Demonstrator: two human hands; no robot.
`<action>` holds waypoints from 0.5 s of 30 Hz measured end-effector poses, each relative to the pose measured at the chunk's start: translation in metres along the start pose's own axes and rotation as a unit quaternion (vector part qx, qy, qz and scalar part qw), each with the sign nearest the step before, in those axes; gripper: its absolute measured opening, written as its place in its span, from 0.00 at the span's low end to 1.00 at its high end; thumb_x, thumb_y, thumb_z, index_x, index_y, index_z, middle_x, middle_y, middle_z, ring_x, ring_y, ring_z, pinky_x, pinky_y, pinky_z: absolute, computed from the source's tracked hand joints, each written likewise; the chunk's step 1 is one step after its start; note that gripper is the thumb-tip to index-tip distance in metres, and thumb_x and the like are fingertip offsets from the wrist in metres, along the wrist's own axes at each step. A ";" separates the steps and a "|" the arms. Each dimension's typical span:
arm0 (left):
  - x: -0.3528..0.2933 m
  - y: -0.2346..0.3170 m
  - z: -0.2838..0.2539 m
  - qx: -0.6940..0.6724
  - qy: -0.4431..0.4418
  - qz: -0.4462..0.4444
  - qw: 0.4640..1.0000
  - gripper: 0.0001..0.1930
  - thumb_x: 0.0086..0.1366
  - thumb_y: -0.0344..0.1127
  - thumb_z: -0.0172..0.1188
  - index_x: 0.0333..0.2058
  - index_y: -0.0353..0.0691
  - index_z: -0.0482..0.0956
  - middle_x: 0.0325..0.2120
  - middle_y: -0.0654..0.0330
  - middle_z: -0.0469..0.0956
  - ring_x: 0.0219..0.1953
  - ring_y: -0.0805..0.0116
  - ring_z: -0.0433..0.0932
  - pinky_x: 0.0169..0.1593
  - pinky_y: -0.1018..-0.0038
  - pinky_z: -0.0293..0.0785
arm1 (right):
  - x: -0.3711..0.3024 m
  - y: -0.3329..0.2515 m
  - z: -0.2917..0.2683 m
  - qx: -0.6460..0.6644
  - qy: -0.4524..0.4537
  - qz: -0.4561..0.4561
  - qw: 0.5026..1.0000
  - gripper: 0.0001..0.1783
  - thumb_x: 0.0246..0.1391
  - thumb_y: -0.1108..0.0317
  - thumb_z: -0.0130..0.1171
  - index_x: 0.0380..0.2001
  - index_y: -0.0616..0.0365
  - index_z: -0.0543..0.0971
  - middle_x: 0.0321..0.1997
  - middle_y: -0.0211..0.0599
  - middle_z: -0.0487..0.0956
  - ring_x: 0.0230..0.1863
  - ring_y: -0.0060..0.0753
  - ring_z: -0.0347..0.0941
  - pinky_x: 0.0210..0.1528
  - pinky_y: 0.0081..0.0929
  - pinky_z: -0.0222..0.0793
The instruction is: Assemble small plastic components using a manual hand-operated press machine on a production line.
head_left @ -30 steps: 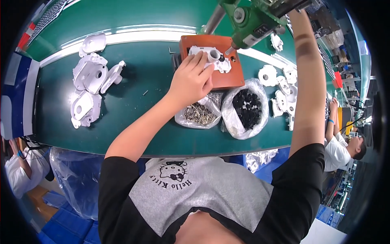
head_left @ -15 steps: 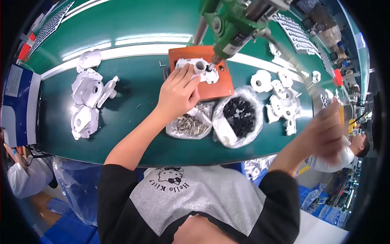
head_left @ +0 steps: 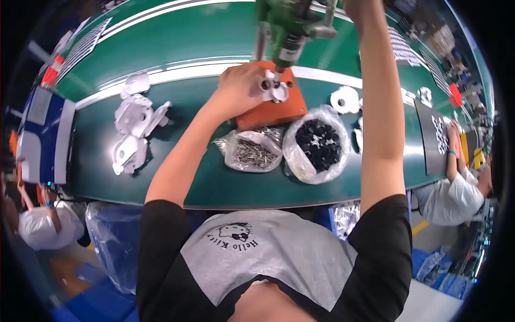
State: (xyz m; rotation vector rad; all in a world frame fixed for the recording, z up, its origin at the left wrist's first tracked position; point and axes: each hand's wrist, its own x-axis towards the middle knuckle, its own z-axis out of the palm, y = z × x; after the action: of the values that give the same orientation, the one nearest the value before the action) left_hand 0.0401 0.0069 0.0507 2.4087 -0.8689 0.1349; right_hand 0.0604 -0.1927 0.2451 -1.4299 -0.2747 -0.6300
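My left hand is closed on a white moulded part, holding it on the orange block. The hand covers much of the part's left side. Directly above the part, the tip of a green bench press is down at it; I cannot tell whether they touch. My right arm stretches far forward past the press, and my right hand is at the top edge, beside the press head. Its fingers are blurred and partly cut off, so any grip is hidden.
In front of the block sit a bag of small metal pins and a bag of black pieces. White housings stand at the left. Another white part lies to the right, others partly behind my arm. Co-workers sit at both sides.
My right hand has swung from the right side up and forward to beside the press head. The press tip appears over the white part, which my left hand still holds.
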 end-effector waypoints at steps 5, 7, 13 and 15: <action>0.001 -0.004 -0.034 0.050 0.011 -0.060 0.997 0.21 0.52 0.39 0.55 0.47 0.47 0.73 0.33 0.52 0.77 0.41 0.51 0.76 0.43 0.60 0.72 | 0.021 0.122 -0.067 -0.083 -0.139 0.033 0.986 0.25 0.58 0.62 0.49 0.58 0.60 0.65 0.49 0.41 0.74 0.49 0.31 0.69 0.52 0.24 0.61; 0.000 -0.016 -0.044 0.019 0.055 -0.161 0.985 0.23 0.55 0.42 0.57 0.50 0.43 0.69 0.33 0.50 0.75 0.41 0.51 0.75 0.43 0.59 0.72 | -0.029 0.111 -0.101 -0.161 -0.115 -0.046 0.979 0.19 0.57 0.66 0.52 0.49 0.65 0.72 0.49 0.38 0.75 0.51 0.27 0.69 0.55 0.24 0.62; -0.004 -0.066 -0.045 -0.084 0.223 -0.147 0.960 0.37 0.59 0.52 0.59 0.59 0.35 0.58 0.49 0.40 0.69 0.52 0.46 0.70 0.55 0.62 0.66 | -0.124 0.161 -0.224 -0.632 -0.330 0.059 0.699 0.35 0.37 0.72 0.61 0.55 0.51 0.68 0.60 0.47 0.66 0.60 0.48 0.61 0.61 0.41 0.58; -0.032 -0.072 -0.048 -0.052 0.153 -0.174 0.971 0.34 0.57 0.50 0.61 0.56 0.35 0.63 0.50 0.41 0.70 0.55 0.47 0.67 0.58 0.65 0.64 | -0.153 0.145 -0.203 -0.697 -0.361 0.028 0.619 0.35 0.38 0.64 0.62 0.55 0.45 0.69 0.61 0.42 0.66 0.61 0.46 0.61 0.55 0.45 0.61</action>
State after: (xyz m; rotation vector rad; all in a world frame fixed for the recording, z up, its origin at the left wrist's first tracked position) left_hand 0.0638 0.0963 0.0475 2.3190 -0.3012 0.3083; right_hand -0.0220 -0.3511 0.0132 -3.2203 -0.3717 -0.0298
